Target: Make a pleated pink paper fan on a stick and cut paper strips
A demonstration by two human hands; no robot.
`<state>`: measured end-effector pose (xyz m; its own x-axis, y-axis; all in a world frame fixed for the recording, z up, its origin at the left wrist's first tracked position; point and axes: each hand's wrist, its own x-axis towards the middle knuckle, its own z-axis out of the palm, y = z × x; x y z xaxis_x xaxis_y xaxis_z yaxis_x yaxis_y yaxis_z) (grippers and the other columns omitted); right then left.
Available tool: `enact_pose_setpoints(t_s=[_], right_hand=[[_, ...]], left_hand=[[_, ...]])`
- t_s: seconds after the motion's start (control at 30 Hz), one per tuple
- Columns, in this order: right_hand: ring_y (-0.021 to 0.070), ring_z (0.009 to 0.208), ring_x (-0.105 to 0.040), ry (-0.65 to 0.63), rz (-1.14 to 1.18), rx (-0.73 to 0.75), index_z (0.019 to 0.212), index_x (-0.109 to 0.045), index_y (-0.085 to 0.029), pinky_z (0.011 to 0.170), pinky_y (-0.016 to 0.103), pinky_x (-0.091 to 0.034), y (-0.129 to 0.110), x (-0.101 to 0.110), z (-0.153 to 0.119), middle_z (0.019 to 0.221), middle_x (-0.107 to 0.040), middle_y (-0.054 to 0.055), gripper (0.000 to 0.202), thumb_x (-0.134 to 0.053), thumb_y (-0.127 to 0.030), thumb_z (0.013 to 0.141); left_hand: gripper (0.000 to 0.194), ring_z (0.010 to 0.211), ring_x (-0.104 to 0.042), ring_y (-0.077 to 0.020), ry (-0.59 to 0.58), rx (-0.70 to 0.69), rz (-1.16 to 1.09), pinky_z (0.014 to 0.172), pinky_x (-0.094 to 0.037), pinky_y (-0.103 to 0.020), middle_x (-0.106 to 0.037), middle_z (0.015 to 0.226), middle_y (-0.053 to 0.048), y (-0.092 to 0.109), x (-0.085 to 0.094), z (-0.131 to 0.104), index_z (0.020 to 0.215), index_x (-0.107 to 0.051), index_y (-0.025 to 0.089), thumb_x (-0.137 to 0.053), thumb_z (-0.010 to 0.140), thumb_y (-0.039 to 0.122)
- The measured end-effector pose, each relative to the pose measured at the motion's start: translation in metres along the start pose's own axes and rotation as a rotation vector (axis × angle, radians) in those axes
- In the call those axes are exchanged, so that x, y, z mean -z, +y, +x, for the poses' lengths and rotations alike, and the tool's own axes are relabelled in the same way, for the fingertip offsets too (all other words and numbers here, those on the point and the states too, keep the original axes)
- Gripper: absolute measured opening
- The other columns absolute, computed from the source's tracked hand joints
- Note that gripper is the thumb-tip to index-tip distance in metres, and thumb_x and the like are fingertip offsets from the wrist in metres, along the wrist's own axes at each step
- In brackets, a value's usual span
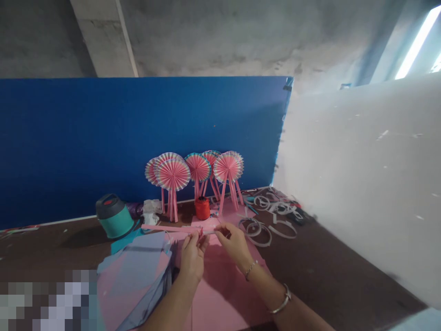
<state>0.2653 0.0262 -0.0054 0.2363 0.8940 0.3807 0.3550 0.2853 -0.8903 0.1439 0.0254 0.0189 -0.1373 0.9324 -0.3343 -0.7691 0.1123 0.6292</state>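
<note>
My left hand (194, 252) is closed on a long pink paper strip (161, 228) that points out to the left over the pink sheets (223, 294). Close by on the right, my right hand (233, 241) pinches the end of a narrow whitish piece (209, 231) that meets the strip at my left fingertips. A bit of red shows where the two meet. Just behind my hands stands a red spool (202, 208). Round pink pleated paper fans (172, 174) on pink strip legs lean against the blue panel.
Left of my hands lies a stack of pale and pink sheets (138, 262), with a teal and black container (114, 216) behind it. Curled white strips (257, 230) lie at the right. A blue panel (120, 138) and a white wall (365, 161) bound the table.
</note>
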Motion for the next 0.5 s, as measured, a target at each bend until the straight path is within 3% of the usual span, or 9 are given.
enact_pose_setpoints(t_s=[0.27,0.5], right_hand=[[0.016,0.061,-0.058,0.016,-0.078,0.019,0.076,-0.067,-0.016,0.058,0.026,-0.044,-0.001,0.001,-0.0001,0.07,-0.068,0.004,0.013,-0.058,-0.025,0.072],[0.0174,0.065,-0.06,0.026,-0.307,0.036,0.086,-0.067,-0.018,0.062,0.027,-0.041,-0.0028,0.0047,-0.001,0.075,-0.069,0.004,0.016,-0.057,-0.027,0.077]], left_hand=[[0.03,0.052,-0.064,-0.0094,-0.017,0.004,-0.003,0.055,-0.059,-0.021,-0.063,0.061,-0.001,-0.0019,-0.001,-0.0047,0.063,-0.059,0.01,-0.046,0.086,-0.004],[0.033,0.052,-0.064,-0.0096,-0.024,0.022,0.0,0.056,-0.059,-0.021,-0.063,0.059,-0.002,-0.0032,-0.0024,-0.0067,0.059,-0.058,0.011,-0.046,0.085,-0.005]])
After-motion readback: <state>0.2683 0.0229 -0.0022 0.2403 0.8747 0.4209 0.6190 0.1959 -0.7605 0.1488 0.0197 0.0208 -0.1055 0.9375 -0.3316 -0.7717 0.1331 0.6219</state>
